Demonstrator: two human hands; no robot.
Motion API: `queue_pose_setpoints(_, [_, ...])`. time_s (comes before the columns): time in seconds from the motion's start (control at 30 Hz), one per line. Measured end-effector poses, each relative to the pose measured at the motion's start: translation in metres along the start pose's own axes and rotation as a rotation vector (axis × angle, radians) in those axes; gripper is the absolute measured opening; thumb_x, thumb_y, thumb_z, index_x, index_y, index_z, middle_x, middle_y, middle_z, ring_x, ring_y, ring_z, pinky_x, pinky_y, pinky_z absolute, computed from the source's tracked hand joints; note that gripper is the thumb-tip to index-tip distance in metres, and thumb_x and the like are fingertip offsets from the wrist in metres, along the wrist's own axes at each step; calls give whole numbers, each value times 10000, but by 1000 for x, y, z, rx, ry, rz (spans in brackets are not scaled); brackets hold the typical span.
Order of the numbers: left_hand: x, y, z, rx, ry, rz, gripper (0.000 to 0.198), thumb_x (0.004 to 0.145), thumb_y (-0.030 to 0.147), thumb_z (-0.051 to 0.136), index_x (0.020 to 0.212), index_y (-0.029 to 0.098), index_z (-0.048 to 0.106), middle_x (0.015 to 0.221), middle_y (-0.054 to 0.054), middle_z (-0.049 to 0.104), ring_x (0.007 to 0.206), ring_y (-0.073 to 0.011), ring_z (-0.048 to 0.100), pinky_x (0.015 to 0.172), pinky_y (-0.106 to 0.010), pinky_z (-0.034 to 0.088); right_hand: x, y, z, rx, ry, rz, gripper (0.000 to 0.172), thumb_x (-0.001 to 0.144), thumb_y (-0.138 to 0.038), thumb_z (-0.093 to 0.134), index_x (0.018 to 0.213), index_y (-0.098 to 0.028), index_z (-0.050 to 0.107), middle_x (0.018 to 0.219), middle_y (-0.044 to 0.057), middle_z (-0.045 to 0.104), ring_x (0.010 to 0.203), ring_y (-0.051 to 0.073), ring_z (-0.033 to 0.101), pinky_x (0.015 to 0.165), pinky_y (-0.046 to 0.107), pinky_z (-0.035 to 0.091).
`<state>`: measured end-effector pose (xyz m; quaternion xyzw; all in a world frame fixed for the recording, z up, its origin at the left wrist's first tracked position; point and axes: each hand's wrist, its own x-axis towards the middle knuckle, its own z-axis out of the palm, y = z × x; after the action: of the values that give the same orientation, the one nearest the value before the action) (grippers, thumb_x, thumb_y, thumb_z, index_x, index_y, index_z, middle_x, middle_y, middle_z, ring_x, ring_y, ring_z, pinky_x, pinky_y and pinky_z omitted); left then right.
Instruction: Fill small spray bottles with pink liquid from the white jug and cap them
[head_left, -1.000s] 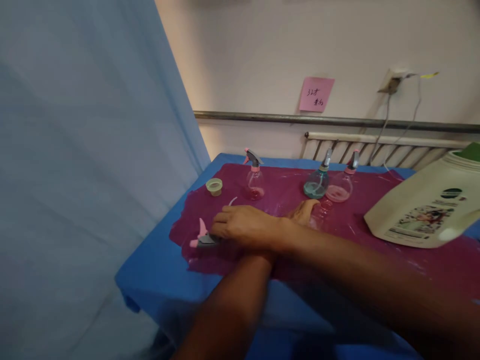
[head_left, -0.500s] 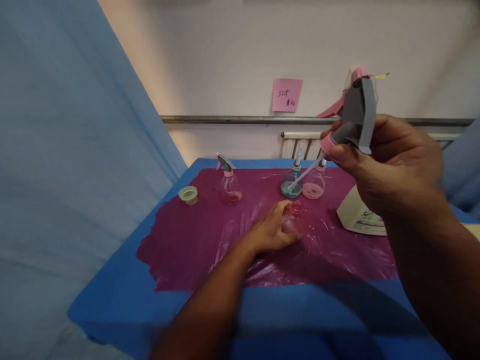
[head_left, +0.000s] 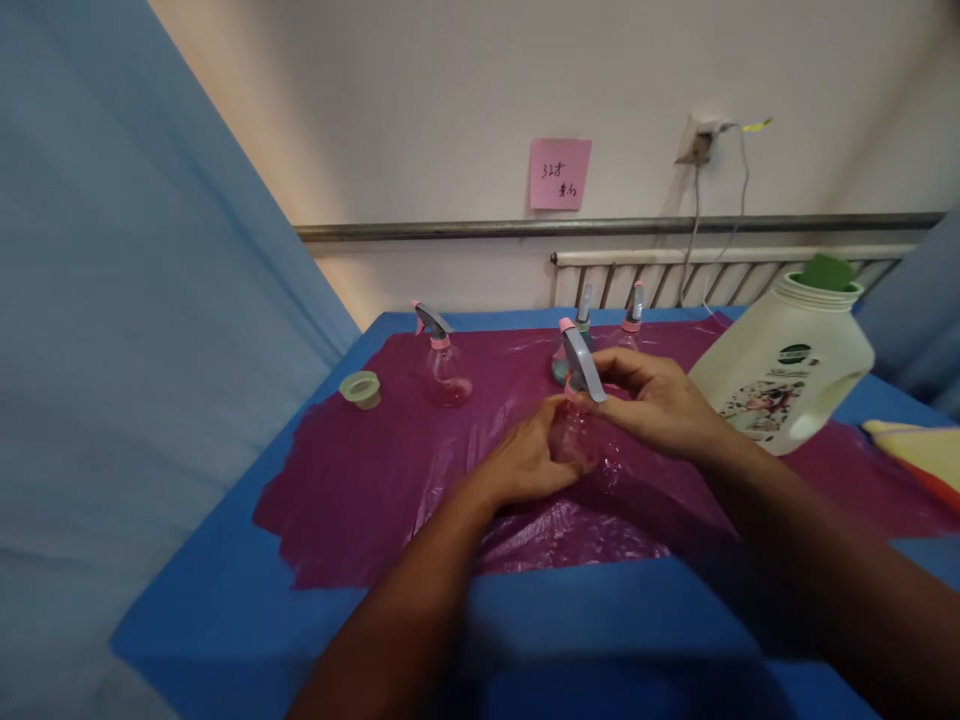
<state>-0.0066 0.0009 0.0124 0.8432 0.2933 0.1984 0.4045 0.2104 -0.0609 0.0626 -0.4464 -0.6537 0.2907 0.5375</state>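
On the purple plastic sheet stands a clear, pinkish spray bottle (head_left: 574,440), and my left hand (head_left: 529,455) is wrapped round its body from the left. At its mouth sits a grey and pink trigger spray head (head_left: 583,362). My right hand (head_left: 651,402) grips this head low down, near its pink collar. Fingers partly hide the neck, so I cannot tell whether the collar is threaded on. Just behind my hands is a spray bottle with bluish-green liquid (head_left: 560,369), mostly covered. Beside it another pink-collared spray bottle (head_left: 634,312) is partly hidden by my right hand.
Further left stand a spray bottle with pink liquid (head_left: 450,378) and a small pale green cap (head_left: 361,390). A large cream jug (head_left: 787,360) with a green top stands right. A yellow cloth (head_left: 915,450) lies at the right edge. Purple sheet (head_left: 360,490) covers the blue table.
My right hand has brought the spray head down from the upper right to the bottle's mouth; its tube no longer shows outside. My left hand keeps hold of the bottle. The view has shifted slightly.
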Motion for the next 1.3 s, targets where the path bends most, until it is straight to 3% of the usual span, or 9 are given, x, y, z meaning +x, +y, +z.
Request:
queue_pose_setpoints(0.13, [0, 1, -1, 7, -5, 1, 840, 878, 469, 884, 1597, 233, 518, 1633, -171, 665, 1476, -412, 686, 1235, -569, 569, -7, 31, 7, 143, 57, 85, 434, 933, -534, 941, 1232, -242, 824, 1186, 85, 859, 1105, 252, 799, 1040, 463, 670])
queue_pose_setpoints(0.27, [1, -1, -2, -19, -32, 7, 947, 878, 466, 892, 1684, 243, 448, 1734, -188, 587, 1567, -432, 621, 1278, -602, 540, -16, 43, 10, 206, 67, 93, 446, 984, -542, 894, 1293, -240, 785, 1225, 89, 845, 1150, 249, 789, 1079, 460, 646])
queue_pose_setpoints(0.43, [1, -2, -2, -17, -42, 12, 1094, 884, 467, 907, 1792, 254, 335, 1838, -183, 478, 1681, -426, 510, 1372, -607, 456, -24, 45, 12, 180, 60, 99, 405, 1041, -576, 825, 1294, -263, 774, 1190, 69, 834, 1098, 238, 780, 1023, 409, 646])
queue_pose_setpoints(0.8, [1, 1, -1, -31, -45, 5, 1104, 896, 425, 895, 1821, 267, 313, 1872, -161, 444, 1721, -414, 461, 1419, -624, 403, -25, 44, 8, 99, 17, 43, 359, 1096, -566, 750, 1295, -270, 789, 1167, 56, 802, 1089, 232, 744, 1024, 403, 630])
queue_pose_setpoints(1.03, [3, 1, 2, -34, -62, -4, 1119, 898, 434, 881, 1831, 289, 280, 1857, -145, 469, 1695, -417, 502, 1390, -608, 453, -21, 46, -3, 176, -87, 72, 372, 1094, -547, 760, 1363, -292, 786, 1253, 62, 830, 1152, 237, 774, 1077, 419, 627])
queue_pose_setpoints(1.13, [2, 3, 2, -43, -69, -10, 1123, 904, 424, 865, 1839, 285, 260, 1845, -150, 483, 1667, -420, 538, 1373, -602, 477, -20, 48, -4, 240, -137, 92, 455, 1082, -561, 771, 1464, -316, 734, 1318, 71, 832, 1239, 256, 778, 1151, 457, 611])
queue_pose_setpoints(1.3, [2, 5, 3, -35, -63, -5, 1103, 906, 430, 876, 1831, 293, 293, 1832, -149, 500, 1645, -444, 557, 1343, -608, 511, -22, 49, -4, 262, -137, 83, 490, 1103, -534, 759, 1541, -333, 671, 1464, 83, 792, 1338, 254, 752, 1213, 464, 578])
